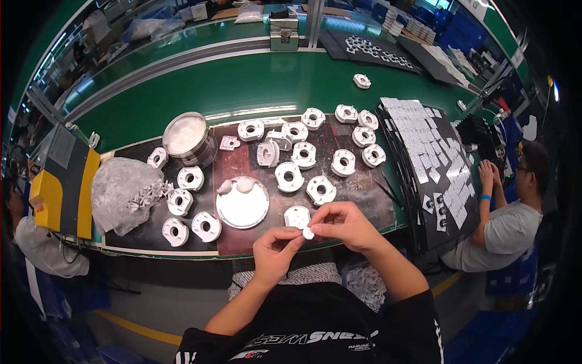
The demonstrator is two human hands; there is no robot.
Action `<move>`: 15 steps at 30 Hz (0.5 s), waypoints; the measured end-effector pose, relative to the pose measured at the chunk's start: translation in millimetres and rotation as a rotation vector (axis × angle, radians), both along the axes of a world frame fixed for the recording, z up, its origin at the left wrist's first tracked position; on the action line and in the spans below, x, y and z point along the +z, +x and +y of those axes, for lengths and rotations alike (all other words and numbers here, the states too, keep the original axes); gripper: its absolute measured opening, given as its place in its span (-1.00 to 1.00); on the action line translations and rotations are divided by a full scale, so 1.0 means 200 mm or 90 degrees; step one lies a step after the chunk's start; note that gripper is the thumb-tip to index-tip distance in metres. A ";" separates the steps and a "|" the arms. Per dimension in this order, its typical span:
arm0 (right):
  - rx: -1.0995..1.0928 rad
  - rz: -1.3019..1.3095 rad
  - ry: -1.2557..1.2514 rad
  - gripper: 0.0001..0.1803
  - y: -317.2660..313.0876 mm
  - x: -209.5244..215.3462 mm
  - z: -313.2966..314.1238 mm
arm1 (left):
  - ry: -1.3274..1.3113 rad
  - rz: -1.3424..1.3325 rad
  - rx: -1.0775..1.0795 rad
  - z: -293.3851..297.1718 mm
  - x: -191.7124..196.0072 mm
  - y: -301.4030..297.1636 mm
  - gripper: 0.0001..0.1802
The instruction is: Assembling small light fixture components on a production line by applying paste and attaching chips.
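Black printed shirt [303, 321] nearest; left hand [273, 252], right hand [348, 225], grip pinched on small round white plastic piece [308, 233], right of round white dish [242, 212]; looks mid-work; white plastic rings [295, 185] around dish done or waiting, can't tell; behind-left of dish, cylindrical tub [205, 151], white contents [184, 133]; left of dish, clear plastic bag [115, 191], small white pieces [147, 197]; dish bears two white lumps [245, 184]
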State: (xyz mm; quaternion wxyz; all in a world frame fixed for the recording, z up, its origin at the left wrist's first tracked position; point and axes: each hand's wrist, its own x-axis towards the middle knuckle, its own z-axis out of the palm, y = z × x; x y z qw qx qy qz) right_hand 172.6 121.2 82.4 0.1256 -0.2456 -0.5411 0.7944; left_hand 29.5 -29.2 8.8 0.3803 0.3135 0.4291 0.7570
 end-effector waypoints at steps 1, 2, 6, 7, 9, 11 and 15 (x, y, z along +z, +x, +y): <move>0.002 -0.002 -0.001 -0.87 -0.01 0.00 0.02 | -0.001 -0.002 0.002 0.00 -0.01 0.00 -0.84; 0.026 -0.013 -0.014 -0.87 -0.02 0.00 0.04 | -0.009 0.031 -0.001 0.00 -0.01 -0.01 -0.80; 0.036 -0.061 0.032 -0.83 -0.06 0.03 0.16 | -0.147 0.461 0.125 0.03 0.09 -0.10 -0.52; 0.005 -0.050 0.051 -0.83 -0.08 0.00 0.19 | -0.172 0.578 0.146 0.05 0.08 -0.14 -0.25; -0.023 -0.060 0.089 -0.84 -0.12 -0.06 0.25 | -0.215 0.663 0.132 0.09 0.12 -0.15 -0.17; -0.005 -0.100 0.081 -0.84 -0.15 -0.10 0.29 | -0.273 0.778 0.098 0.10 0.09 -0.17 -0.03; 0.046 -0.159 0.059 -0.85 -0.19 -0.13 0.30 | -0.273 0.812 0.076 0.10 0.06 -0.17 -0.07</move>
